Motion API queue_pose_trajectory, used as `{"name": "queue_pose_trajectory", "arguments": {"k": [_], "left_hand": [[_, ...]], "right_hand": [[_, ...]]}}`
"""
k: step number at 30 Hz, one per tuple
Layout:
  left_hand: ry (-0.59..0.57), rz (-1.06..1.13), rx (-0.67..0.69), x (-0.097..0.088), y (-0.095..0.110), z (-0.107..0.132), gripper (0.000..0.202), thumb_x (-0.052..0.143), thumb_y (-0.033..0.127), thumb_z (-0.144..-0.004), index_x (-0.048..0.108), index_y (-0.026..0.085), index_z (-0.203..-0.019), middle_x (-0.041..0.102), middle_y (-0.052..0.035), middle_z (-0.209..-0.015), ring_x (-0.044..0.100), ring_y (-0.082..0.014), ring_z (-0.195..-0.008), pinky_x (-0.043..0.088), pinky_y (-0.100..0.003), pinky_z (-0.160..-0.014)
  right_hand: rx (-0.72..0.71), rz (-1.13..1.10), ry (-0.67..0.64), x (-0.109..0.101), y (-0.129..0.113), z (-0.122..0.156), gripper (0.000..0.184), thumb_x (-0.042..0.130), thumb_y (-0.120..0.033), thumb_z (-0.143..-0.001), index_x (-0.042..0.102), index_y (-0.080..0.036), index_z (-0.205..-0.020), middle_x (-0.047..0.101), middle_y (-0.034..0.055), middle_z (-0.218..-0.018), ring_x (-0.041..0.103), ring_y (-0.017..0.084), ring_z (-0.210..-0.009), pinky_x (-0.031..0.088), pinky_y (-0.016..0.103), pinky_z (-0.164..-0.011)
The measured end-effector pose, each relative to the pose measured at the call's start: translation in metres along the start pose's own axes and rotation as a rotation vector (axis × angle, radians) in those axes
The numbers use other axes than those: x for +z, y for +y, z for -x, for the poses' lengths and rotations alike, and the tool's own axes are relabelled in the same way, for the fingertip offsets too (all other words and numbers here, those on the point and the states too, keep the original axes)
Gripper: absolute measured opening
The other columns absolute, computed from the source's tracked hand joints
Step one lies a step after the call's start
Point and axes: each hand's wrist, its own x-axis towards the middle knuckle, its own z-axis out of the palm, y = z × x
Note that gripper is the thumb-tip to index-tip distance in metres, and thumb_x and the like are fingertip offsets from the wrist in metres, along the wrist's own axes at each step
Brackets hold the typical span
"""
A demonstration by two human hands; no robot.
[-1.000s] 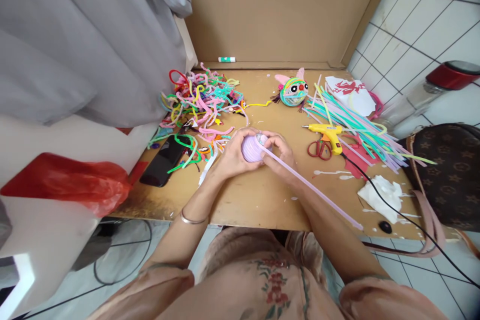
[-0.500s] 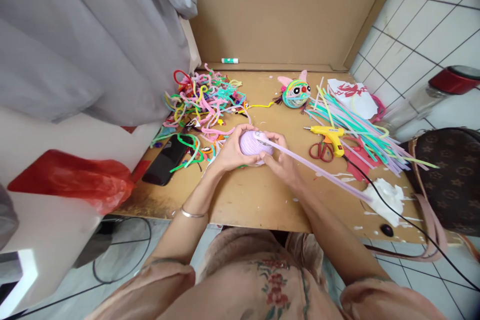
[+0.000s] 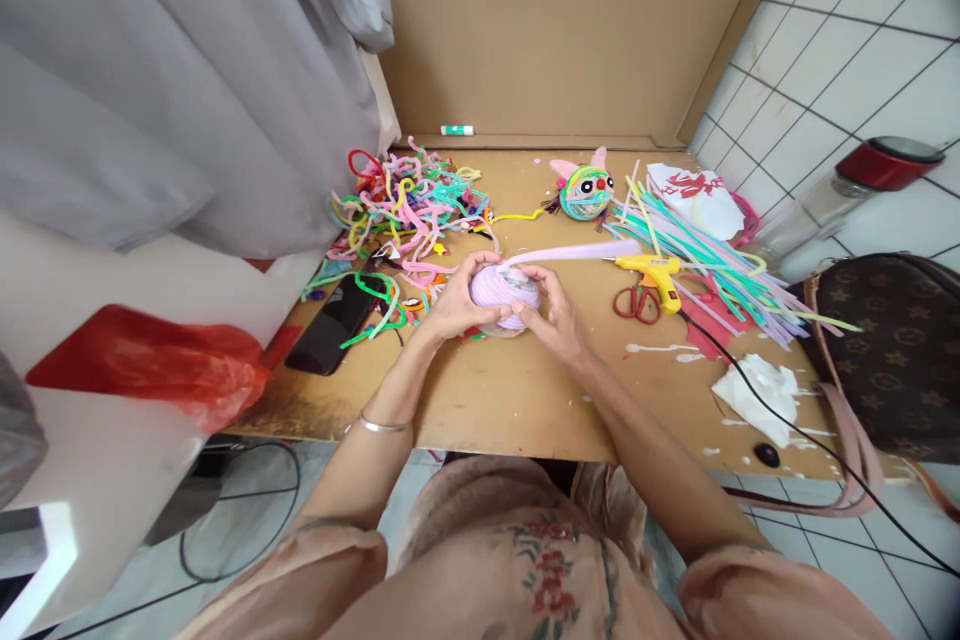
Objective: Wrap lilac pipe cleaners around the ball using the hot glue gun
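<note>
Between my hands is a round ball wrapped in lilac pipe cleaner [image 3: 504,289], held just above the table's middle. My left hand [image 3: 456,300] curls around its left side. My right hand [image 3: 553,315] grips its right side, thumb on the front. A loose lilac pipe cleaner end [image 3: 577,251] sticks out from the top of the ball to the right, toward the yellow glue gun [image 3: 654,275]. Part of the ball's upper right shows a greyish, unwrapped surface. My palms hide its sides.
Tangled pipe cleaners [image 3: 420,200] lie at back left, beside a black phone [image 3: 332,325]. A decorated ball with pink ears [image 3: 587,192] sits at the back. Straight pipe cleaners [image 3: 705,245], red scissors [image 3: 637,304], a white tissue [image 3: 757,395] and a brown bag [image 3: 892,350] are on the right.
The ball has turned in my hands. Its loose lilac end has swung from pointing toward the front right to pointing right and slightly back. Both hands still hold the ball.
</note>
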Motion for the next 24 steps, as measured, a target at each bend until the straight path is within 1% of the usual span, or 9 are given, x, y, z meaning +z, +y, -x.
{"name": "queue_pose_trajectory", "arguments": {"k": [4, 9, 12, 15, 17, 19, 21, 22, 24], "left_hand": [[-0.01, 0.006, -0.018, 0.0, -0.001, 0.001, 0.074, 0.084, 0.039, -0.055, 0.047, 0.018, -0.115, 0.061, -0.0077, -0.114, 0.059, -0.0245, -0.109, 0.048, -0.036, -0.095], [-0.003, -0.037, -0.058, -0.001, -0.001, 0.002, 0.074, 0.083, 0.041, -0.054, 0.046, 0.02, -0.115, 0.06, -0.0081, -0.117, 0.059, -0.0259, -0.112, 0.047, -0.038, -0.097], [-0.02, -0.042, -0.08, -0.003, -0.003, 0.001, 0.074, 0.083, 0.04, -0.054, 0.045, 0.02, -0.114, 0.059, -0.0088, -0.117, 0.058, -0.0269, -0.113, 0.047, -0.039, -0.099], [-0.005, -0.05, -0.073, -0.004, -0.004, 0.001, 0.074, 0.082, 0.041, -0.053, 0.045, 0.02, -0.113, 0.059, -0.0096, -0.121, 0.057, -0.0284, -0.117, 0.045, -0.041, -0.102], [-0.003, -0.059, -0.071, -0.003, -0.003, 0.0, 0.074, 0.082, 0.041, -0.053, 0.045, 0.02, -0.113, 0.059, -0.0095, -0.119, 0.057, -0.0287, -0.117, 0.046, -0.041, -0.102], [-0.011, -0.067, -0.071, -0.002, -0.002, 0.0, 0.073, 0.082, 0.042, -0.053, 0.045, 0.02, -0.113, 0.061, -0.0089, -0.117, 0.059, -0.0282, -0.115, 0.048, -0.04, -0.099], [-0.014, -0.067, -0.074, -0.001, -0.001, 0.0, 0.073, 0.082, 0.042, -0.054, 0.045, 0.02, -0.113, 0.061, -0.008, -0.114, 0.06, -0.0271, -0.112, 0.049, -0.039, -0.097], [-0.013, -0.062, -0.075, -0.001, -0.002, 0.0, 0.074, 0.082, 0.042, -0.054, 0.046, 0.02, -0.114, 0.061, -0.0077, -0.114, 0.06, -0.0265, -0.11, 0.049, -0.039, -0.096], [-0.01, -0.046, -0.072, -0.001, -0.003, -0.001, 0.074, 0.082, 0.042, -0.054, 0.046, 0.02, -0.114, 0.06, -0.0075, -0.115, 0.06, -0.0257, -0.109, 0.048, -0.038, -0.096]], "right_hand": [[0.006, 0.009, 0.001, 0.002, 0.005, 0.0, 0.051, 0.062, -0.053, -0.083, 0.05, -0.024, -0.124, 0.061, 0.012, -0.129, 0.057, 0.027, -0.122, 0.045, 0.046, -0.107], [-0.012, 0.096, -0.001, 0.001, 0.005, 0.003, 0.049, 0.058, -0.051, -0.086, 0.049, -0.024, -0.127, 0.061, 0.0113, -0.133, 0.056, 0.025, -0.125, 0.044, 0.044, -0.108], [-0.041, 0.293, 0.044, -0.014, -0.003, 0.006, 0.043, 0.051, -0.047, -0.09, 0.052, -0.021, -0.125, 0.061, 0.0127, -0.133, 0.055, 0.025, -0.127, 0.042, 0.042, -0.109], [-0.003, 0.656, 0.131, -0.046, -0.014, 0.007, 0.042, 0.043, -0.043, -0.094, 0.054, -0.016, -0.124, 0.062, 0.0166, -0.129, 0.054, 0.028, -0.126, 0.039, 0.045, -0.108], [0.115, 0.96, 0.231, -0.073, -0.021, 0.005, 0.044, 0.041, -0.041, -0.094, 0.056, -0.012, -0.124, 0.062, 0.0204, -0.128, 0.053, 0.034, -0.123, 0.039, 0.05, -0.104], [0.29, 1.196, 0.298, -0.098, -0.023, 0.001, 0.046, 0.04, -0.04, -0.095, 0.057, -0.007, -0.122, 0.063, 0.0253, -0.122, 0.056, 0.038, -0.116, 0.041, 0.052, -0.097], [0.468, 1.321, 0.269, -0.118, -0.02, -0.005, 0.051, 0.042, -0.044, -0.095, 0.06, -0.002, -0.119, 0.064, 0.0298, -0.118, 0.06, 0.04, -0.111, 0.046, 0.049, -0.092], [0.553, 1.348, 0.243, -0.125, -0.016, -0.009, 0.055, 0.043, -0.047, -0.094, 0.061, 0.0, -0.118, 0.064, 0.0314, -0.117, 0.062, 0.04, -0.109, 0.048, 0.048, -0.088], [0.693, 1.346, 0.187, -0.134, -0.004, -0.016, 0.063, 0.048, -0.053, -0.092, 0.062, 0.002, -0.119, 0.065, 0.0314, -0.117, 0.065, 0.04, -0.105, 0.051, 0.047, -0.084]]}}
